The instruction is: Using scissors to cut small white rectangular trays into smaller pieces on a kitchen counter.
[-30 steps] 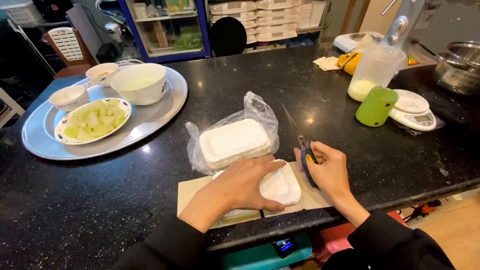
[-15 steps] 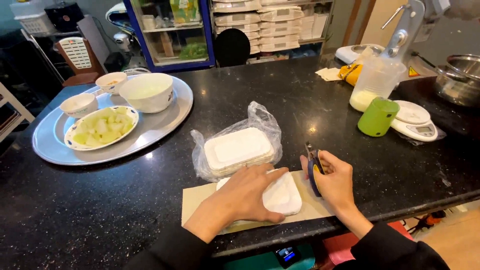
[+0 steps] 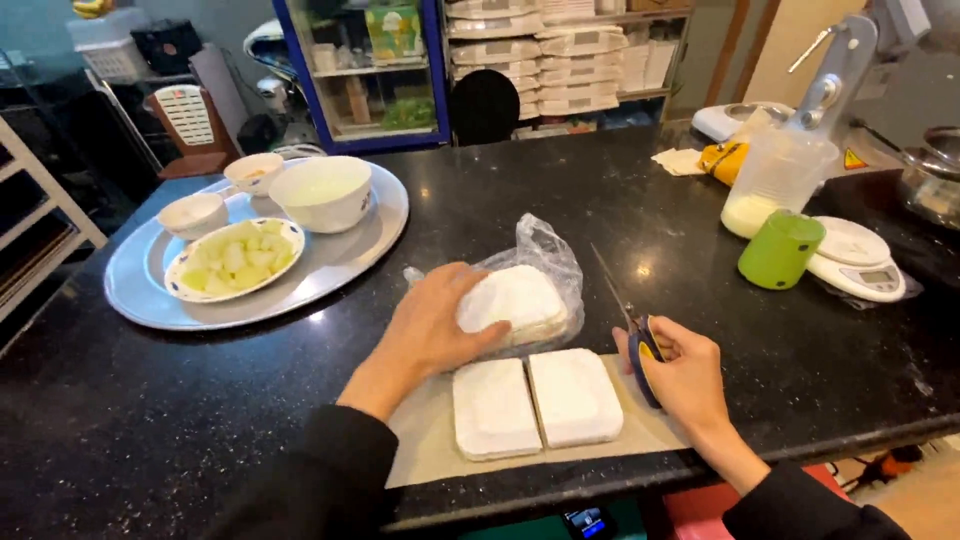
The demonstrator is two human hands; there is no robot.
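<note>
Since a moment ago the left hand (image 3: 435,325) has slid off the lower white blocks (image 3: 535,402) and up onto the bagged block (image 3: 512,300), fingers spread flat against the plastic, not gripping. Right of the blocks, the right hand (image 3: 680,372) is clenched around the scissors (image 3: 635,335). I'd pin that bag firmly and keep the blades pointed away from the fingers.
</note>
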